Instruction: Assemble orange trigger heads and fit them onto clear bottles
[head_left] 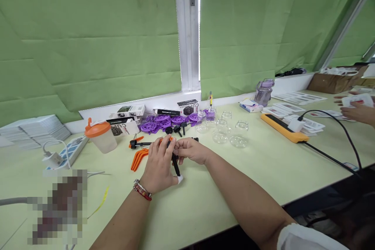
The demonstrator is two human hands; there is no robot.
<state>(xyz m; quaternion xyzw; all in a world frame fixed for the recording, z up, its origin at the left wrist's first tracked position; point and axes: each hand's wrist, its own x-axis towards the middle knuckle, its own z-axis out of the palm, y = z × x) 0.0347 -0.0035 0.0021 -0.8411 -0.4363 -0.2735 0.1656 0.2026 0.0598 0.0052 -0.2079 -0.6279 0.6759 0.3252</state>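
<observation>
The left hand point(159, 164) clasps a tilted black rod point(175, 165) over the table point(199, 199); close by, the right hand point(191, 150) bunches near its top, grip unclear. Best brace the rod and work the right gently. Orange pieces point(138, 158) crowd the left; bare room runs to the near edge

Green sheeting point(117, 39) covers the window. Toward the left end of the table point(258, 172), a flat white stack point(32, 131) lies near a white power strip point(72, 152), an orange-lidded cup point(106, 143) standing close by. Over to the right I see a purple bottle point(264, 93), an orange power strip point(281, 128) bearing a white adapter point(295, 125), printed papers point(299, 97) and a cardboard box point(331, 83). That dark bundle point(291, 72) is perhaps a bag.
</observation>
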